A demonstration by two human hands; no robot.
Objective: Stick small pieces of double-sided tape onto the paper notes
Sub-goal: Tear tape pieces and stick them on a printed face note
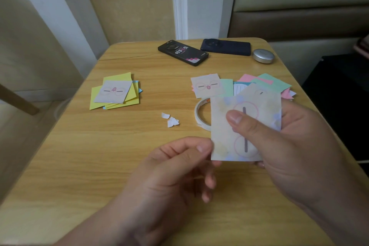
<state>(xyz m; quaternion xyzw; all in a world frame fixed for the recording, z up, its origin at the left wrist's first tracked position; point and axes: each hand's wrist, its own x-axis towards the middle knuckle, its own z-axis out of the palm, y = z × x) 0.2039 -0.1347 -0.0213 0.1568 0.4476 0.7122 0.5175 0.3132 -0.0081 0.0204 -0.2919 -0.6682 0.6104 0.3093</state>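
right hand (pixel 289 146) grips the note (pixel 223 136), thumb on its face, steadying it while the left hand (pixel 173 168) pinches its left edge, probably working tape there.

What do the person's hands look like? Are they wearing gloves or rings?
The left hand and right hand are bare: no gloves, rings, watch or bracelet. No sleeves show along either arm. The nails are short and unpainted.
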